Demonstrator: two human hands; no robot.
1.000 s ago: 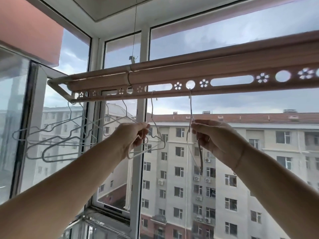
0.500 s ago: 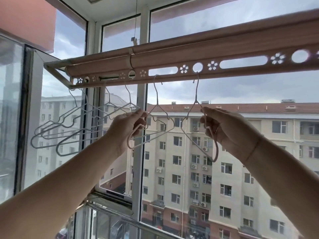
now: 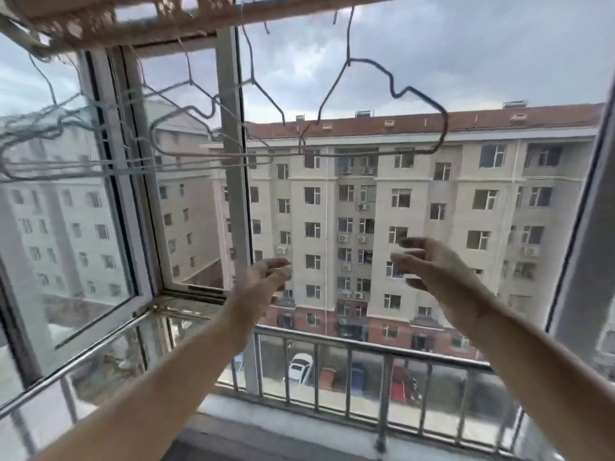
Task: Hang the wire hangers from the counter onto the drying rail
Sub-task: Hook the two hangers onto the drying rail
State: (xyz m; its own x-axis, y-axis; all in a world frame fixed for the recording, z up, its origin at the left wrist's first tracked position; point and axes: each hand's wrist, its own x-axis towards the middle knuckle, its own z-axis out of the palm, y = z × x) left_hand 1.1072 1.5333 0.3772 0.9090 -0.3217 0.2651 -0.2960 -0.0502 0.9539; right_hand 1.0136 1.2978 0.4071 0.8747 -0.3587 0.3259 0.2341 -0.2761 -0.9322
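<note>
Left hand (image 3: 268, 277): raised before the window, fingers loosely bent, holding nothing.
Right hand (image 3: 436, 271): raised alongside it, fingers spread and slightly curled, holding nothing.
Drying rail (image 3: 133, 18): along the top edge of view, blurred.
Nearest wire hanger (image 3: 399, 154): hangs below the rail, above the right hand and well apart from it; hook end at the frame's top edge.
Other wire hangers (image 3: 50, 128): bunched to the left under the rail, overlapping.
Balcony railing (image 3: 366, 344): beyond the glass, below both hands.
</note>
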